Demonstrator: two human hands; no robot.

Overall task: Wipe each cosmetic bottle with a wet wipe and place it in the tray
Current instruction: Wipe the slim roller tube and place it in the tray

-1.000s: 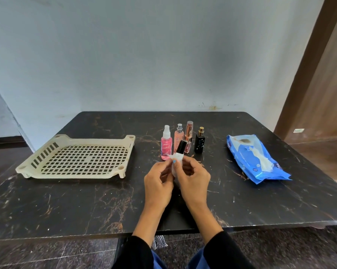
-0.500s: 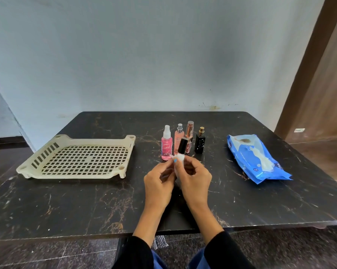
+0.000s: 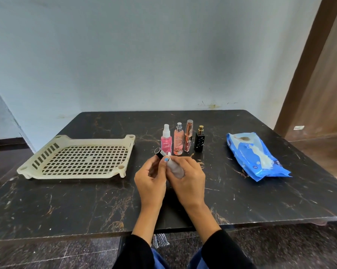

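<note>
My left hand (image 3: 151, 178) grips a small black cosmetic bottle (image 3: 159, 153), its end tilted up and to the left. My right hand (image 3: 187, 178) presses a white wet wipe (image 3: 174, 168) against the bottle's lower part. Behind the hands stand several bottles in a row: a pink spray bottle (image 3: 166, 141), a peach spray bottle (image 3: 178, 140), a rose-gold tube (image 3: 188, 135) and a black bottle with a gold cap (image 3: 199, 139). The cream slotted tray (image 3: 37, 167) lies to the left with nothing in it.
A blue wet-wipe pack (image 3: 255, 154) lies on the right of the black marble table (image 3: 86, 200), a wipe poking out of its opening. A pale wall stands behind the table. A wooden door frame (image 3: 303, 65) is at the far right.
The black bottle has tipped from pointing up-right to pointing up-left in my left hand. The wipe has slid down the bottle under my right hand.
</note>
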